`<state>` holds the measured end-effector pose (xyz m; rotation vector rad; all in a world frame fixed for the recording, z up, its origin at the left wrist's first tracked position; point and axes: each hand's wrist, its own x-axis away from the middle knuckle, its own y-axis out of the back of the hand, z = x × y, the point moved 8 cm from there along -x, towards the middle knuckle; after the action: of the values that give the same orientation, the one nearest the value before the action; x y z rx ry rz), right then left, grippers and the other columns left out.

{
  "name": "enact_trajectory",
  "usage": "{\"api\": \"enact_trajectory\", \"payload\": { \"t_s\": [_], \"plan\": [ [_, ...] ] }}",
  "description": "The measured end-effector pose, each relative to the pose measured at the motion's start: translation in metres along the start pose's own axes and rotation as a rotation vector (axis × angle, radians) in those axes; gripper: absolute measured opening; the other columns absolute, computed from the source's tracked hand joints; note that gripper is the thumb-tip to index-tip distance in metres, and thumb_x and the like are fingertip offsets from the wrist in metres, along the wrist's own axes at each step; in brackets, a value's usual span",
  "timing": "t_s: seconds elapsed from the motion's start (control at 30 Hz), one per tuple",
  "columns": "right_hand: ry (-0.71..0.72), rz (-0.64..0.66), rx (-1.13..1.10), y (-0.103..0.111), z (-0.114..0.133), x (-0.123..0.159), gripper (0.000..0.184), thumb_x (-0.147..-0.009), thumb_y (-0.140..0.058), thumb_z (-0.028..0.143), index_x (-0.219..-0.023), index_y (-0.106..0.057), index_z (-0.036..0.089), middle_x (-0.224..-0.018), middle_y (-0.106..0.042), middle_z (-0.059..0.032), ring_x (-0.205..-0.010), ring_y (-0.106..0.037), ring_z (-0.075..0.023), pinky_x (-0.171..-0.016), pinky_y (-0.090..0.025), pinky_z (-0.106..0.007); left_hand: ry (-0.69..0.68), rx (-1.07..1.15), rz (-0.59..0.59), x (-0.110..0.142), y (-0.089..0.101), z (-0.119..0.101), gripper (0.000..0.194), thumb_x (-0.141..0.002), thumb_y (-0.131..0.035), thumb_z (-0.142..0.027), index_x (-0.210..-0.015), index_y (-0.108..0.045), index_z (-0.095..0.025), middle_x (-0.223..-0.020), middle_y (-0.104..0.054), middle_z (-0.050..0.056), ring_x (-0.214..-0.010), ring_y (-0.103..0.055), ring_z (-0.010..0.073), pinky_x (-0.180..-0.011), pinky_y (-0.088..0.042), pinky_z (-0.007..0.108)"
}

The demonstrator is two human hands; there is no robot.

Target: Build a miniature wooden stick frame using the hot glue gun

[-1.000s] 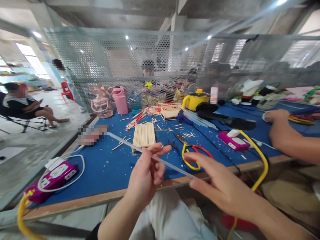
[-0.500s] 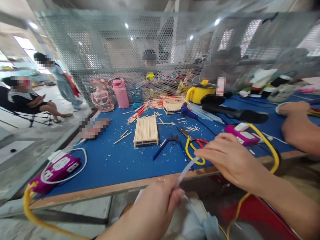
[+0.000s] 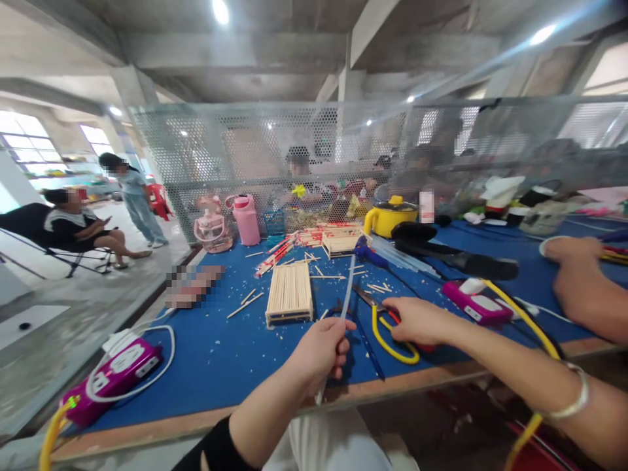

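Note:
A translucent glue stick [image 3: 348,288] stands up at a slant in my left hand [image 3: 324,343], whose fingers are closed round it near the table's front edge. The stick's lower end shows beneath the fist. My right hand [image 3: 417,320] has its fingers curled over the handles of the scissors [image 3: 377,320], which have one yellow loop and a red part partly hidden by the hand. Beside them, blue-handled pliers [image 3: 366,343] lie partly behind my left hand. Further left sits a small rack of wooden sticks [image 3: 290,291].
Behind are a second stick frame [image 3: 338,244], a blue glue gun [image 3: 370,254], more glue sticks [image 3: 402,255] and a yellow pot [image 3: 390,221]. Purple power strips [image 3: 115,379] lie at both sides. A co-worker's hand [image 3: 579,261] rests at the right. A mesh screen [image 3: 255,150] stands behind.
My right hand has let go of the glue stick and moved onto the scissors' handles. My left hand has turned the stick upright. The view has tilted up.

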<state>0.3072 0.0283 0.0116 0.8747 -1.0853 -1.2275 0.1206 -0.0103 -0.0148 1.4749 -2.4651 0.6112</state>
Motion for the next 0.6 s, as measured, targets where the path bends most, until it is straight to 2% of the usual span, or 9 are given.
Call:
{"api": "enact_trajectory", "payload": {
  "t_s": [0.07, 0.13, 0.23, 0.3, 0.37, 0.4, 0.47, 0.53, 0.6],
  "plan": [
    [-0.016, 0.042, -0.075, 0.002, -0.006, -0.004, 0.054, -0.059, -0.062, 0.021, -0.113, -0.062, 0.017, -0.097, -0.070, -0.0093, -0.086, -0.065, -0.0249, -0.067, -0.047, -0.030, -0.001, 0.013, 0.001, -0.006, 0.002, -0.003, 0.021, -0.090, -0.044, -0.037, -0.097, -0.050, -0.018, -0.054, -0.030, -0.010, -0.039, -0.021, 0.0046, -0.040, -0.015, 0.018],
    [-0.047, 0.095, -0.152, 0.001, -0.014, -0.001, 0.053, -0.064, -0.057, 0.022, -0.117, -0.057, 0.018, -0.079, -0.068, -0.0038, -0.064, -0.062, -0.0172, -0.052, -0.042, -0.025, 0.003, 0.029, 0.006, -0.010, 0.007, -0.003, 0.020, -0.090, -0.043, -0.035, -0.096, -0.050, -0.018, -0.054, -0.029, -0.010, -0.039, -0.020, 0.0041, -0.040, -0.012, 0.018],
    [-0.079, 0.168, -0.333, 0.002, -0.023, 0.014, 0.056, -0.069, -0.058, 0.032, -0.122, -0.047, 0.018, -0.065, -0.060, 0.0039, -0.039, -0.042, -0.0075, -0.038, -0.029, -0.021, 0.024, 0.048, 0.028, -0.014, 0.012, 0.000, 0.018, -0.089, -0.041, -0.029, -0.097, -0.051, -0.016, -0.054, -0.029, -0.010, -0.039, -0.021, 0.0040, -0.040, -0.011, 0.017],
    [-0.073, 0.261, -0.501, 0.002, -0.020, 0.026, 0.056, -0.065, -0.061, 0.030, -0.117, -0.047, 0.019, -0.059, -0.054, 0.0073, -0.036, -0.037, -0.0056, -0.036, -0.027, -0.020, 0.039, 0.056, 0.042, -0.016, 0.013, 0.002, 0.017, -0.088, -0.043, -0.028, -0.096, -0.051, -0.015, -0.054, -0.030, -0.009, -0.039, -0.022, 0.0039, -0.039, -0.010, 0.016],
    [-0.051, 0.391, -0.638, 0.001, -0.010, 0.037, 0.051, -0.060, -0.059, 0.023, -0.110, -0.049, 0.018, -0.060, -0.055, 0.0057, -0.044, -0.048, -0.0090, -0.040, -0.033, -0.019, 0.048, 0.061, 0.052, -0.018, 0.013, 0.003, 0.017, -0.088, -0.043, -0.028, -0.096, -0.052, -0.015, -0.054, -0.030, -0.009, -0.038, -0.022, 0.0040, -0.039, -0.010, 0.016],
    [-0.041, 0.462, -0.675, 0.000, -0.005, 0.042, 0.051, -0.058, -0.057, 0.020, -0.108, -0.050, 0.018, -0.065, -0.059, 0.0031, -0.053, -0.055, -0.0117, -0.043, -0.038, -0.020, 0.051, 0.062, 0.055, -0.018, 0.012, 0.004, 0.017, -0.088, -0.043, -0.028, -0.096, -0.052, -0.015, -0.053, -0.029, -0.009, -0.038, -0.022, 0.0040, -0.039, -0.010, 0.016],
    [-0.030, 0.577, -0.724, -0.003, 0.005, 0.049, 0.051, -0.056, -0.056, 0.017, -0.107, -0.052, 0.018, -0.079, -0.065, -0.0012, -0.063, -0.060, -0.0131, -0.048, -0.043, -0.020, 0.050, 0.062, 0.056, -0.019, 0.010, 0.003, 0.017, -0.089, -0.041, -0.027, -0.096, -0.052, -0.015, -0.053, -0.028, -0.010, -0.038, -0.021, 0.0041, -0.039, -0.010, 0.016],
    [-0.016, 0.643, -0.730, -0.004, 0.015, 0.051, 0.047, -0.058, -0.059, 0.019, -0.104, -0.053, 0.018, -0.080, -0.064, -0.0007, -0.056, -0.055, -0.0101, -0.046, -0.041, -0.019, 0.049, 0.059, 0.055, -0.019, 0.008, 0.003, 0.017, -0.089, -0.041, -0.027, -0.096, -0.051, -0.016, -0.052, -0.027, -0.010, -0.038, -0.020, 0.0042, -0.038, -0.011, 0.016],
    [0.009, 0.640, -0.705, -0.004, 0.025, 0.050, 0.035, -0.066, -0.062, 0.030, -0.098, -0.054, 0.019, -0.070, -0.058, 0.0020, -0.046, -0.047, -0.0077, -0.041, -0.036, -0.019, 0.056, 0.054, 0.061, -0.018, 0.004, 0.002, 0.016, -0.089, -0.041, -0.027, -0.096, -0.052, -0.016, -0.052, -0.027, -0.010, -0.038, -0.019, 0.0043, -0.038, -0.011, 0.016]
  ]
}}
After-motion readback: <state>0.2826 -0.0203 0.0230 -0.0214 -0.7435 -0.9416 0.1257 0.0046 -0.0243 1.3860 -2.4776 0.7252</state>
